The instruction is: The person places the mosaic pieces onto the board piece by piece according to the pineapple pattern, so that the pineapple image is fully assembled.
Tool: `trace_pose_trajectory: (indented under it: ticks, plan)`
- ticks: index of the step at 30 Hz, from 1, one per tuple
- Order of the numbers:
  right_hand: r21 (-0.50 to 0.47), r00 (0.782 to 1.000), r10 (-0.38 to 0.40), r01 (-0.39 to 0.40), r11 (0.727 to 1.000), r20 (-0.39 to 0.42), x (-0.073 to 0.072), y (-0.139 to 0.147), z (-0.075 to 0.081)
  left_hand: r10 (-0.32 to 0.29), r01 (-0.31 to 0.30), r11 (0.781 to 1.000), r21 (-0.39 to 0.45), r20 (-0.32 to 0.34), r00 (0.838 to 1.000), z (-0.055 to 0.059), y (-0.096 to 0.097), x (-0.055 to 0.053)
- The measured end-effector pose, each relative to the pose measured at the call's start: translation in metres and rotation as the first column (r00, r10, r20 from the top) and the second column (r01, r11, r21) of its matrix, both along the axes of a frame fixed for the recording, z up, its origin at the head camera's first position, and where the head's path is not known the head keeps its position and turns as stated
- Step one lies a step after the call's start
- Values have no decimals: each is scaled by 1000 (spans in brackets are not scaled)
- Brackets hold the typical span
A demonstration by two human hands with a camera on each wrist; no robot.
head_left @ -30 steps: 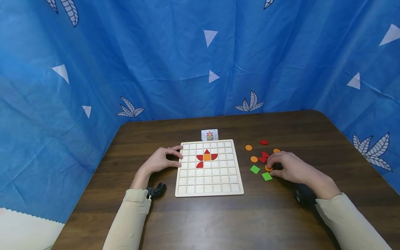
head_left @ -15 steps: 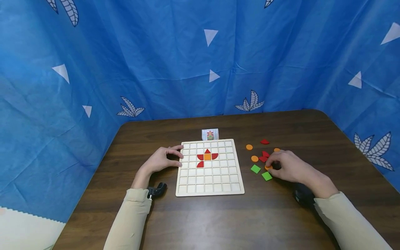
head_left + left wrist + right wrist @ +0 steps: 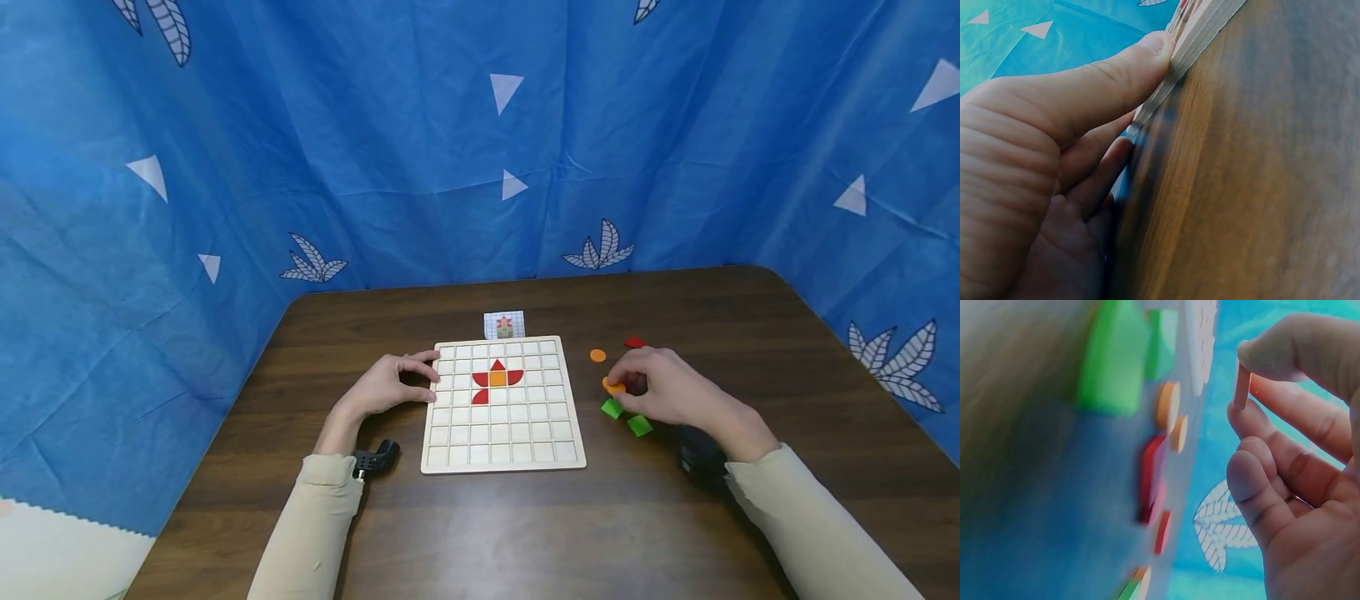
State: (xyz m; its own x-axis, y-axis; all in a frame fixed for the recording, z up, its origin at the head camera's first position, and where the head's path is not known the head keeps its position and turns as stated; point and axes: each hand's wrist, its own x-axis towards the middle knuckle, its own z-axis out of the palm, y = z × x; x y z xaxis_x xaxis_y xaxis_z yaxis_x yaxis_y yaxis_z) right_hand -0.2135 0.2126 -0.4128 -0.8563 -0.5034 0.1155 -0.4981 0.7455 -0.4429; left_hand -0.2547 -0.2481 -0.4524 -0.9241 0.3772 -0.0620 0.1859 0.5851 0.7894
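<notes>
My left hand (image 3: 386, 383) rests at the left edge of a white grid board (image 3: 502, 467), thumb and fingers spread along it. In the left wrist view the thumb (image 3: 1129, 72) presses against the board's side. On the board, a red triangle (image 3: 497, 365) and red curved pieces (image 3: 515, 377) surround an orange square (image 3: 497, 379). My right hand (image 3: 671, 387) pinches an orange round disc (image 3: 1242, 386) between thumb and fingertips, raised off the table. Green square pieces (image 3: 640, 426) lie just below that hand.
Beyond the board lies a small card (image 3: 503, 325) with a printed coloured pattern. Right of the board are a loose orange disc (image 3: 597, 356) and a red piece (image 3: 634, 342). More red pieces (image 3: 1152, 469) show in the right wrist view. A blue curtain (image 3: 450, 208) hangs behind the table.
My right hand has picked up the orange disc and moved it left toward the board, now overlapping other pieces in the head view. The left hand has stayed at the board's edge.
</notes>
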Motion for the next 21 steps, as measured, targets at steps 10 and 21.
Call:
trace_pose_trajectory:
  ticks: [10, 21]
  plan:
    - [-70, 997, 58, -60, 996, -42, -14, -45, 6, 8, -8, 1000, 8, 8, 1000, -3, -2, -1]
    - [-73, 992, 93, -87, 994, 86, -28, -98, 10, -1, 1, 1000, 2, -1, 1000, -2, -2, -1]
